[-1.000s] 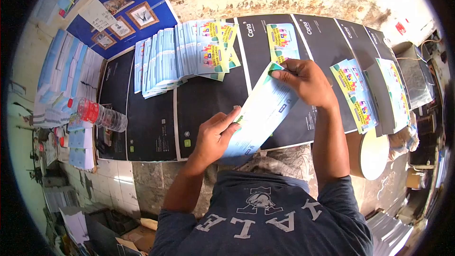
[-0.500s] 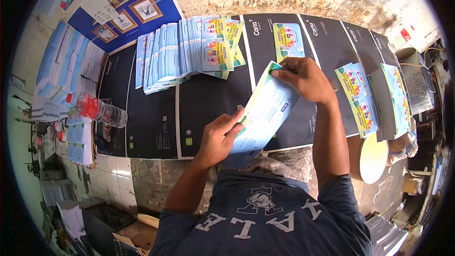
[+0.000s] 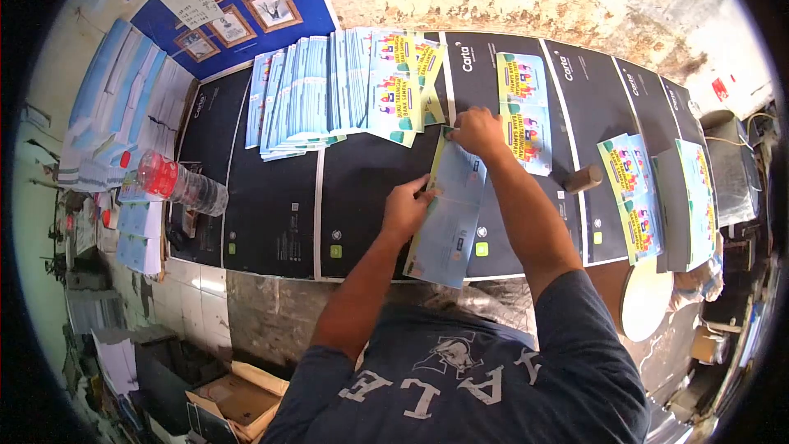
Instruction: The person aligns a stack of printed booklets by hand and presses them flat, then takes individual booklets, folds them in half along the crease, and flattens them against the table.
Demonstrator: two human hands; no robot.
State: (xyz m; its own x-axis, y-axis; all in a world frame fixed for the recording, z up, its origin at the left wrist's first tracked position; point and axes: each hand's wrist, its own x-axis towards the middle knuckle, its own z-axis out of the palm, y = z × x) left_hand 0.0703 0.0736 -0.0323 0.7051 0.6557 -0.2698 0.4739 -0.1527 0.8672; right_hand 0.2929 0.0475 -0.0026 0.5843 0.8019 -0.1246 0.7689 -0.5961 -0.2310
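A folded light-blue printed booklet (image 3: 454,226) with a yellow-green left edge lies slanted at the front of the black table, its lower end reaching past the front edge. My left hand (image 3: 406,212) is closed on its left edge, thumb and fingers pinching it about midway. At the far end my right hand (image 3: 478,131) has its fingers closed on the top corner; its fingertips are partly hidden. Just right of that hand lies a pair of joined yellow-and-blue booklet covers (image 3: 526,119). Beyond my left hand, many similar folded booklets (image 3: 300,99) lean in an overlapping row.
On the right are more printed covers (image 3: 631,197), a thick booklet stack (image 3: 690,205) and a brown cylindrical object (image 3: 584,179). A water bottle (image 3: 181,183) lies tilted at the left, near tall paper stacks (image 3: 131,99). A round stool top (image 3: 645,300) stands below the table's right front.
Both hands have brought the booklet from in front of my body down to the table. It looks narrower and more upright in view. The camera view has shifted slightly.
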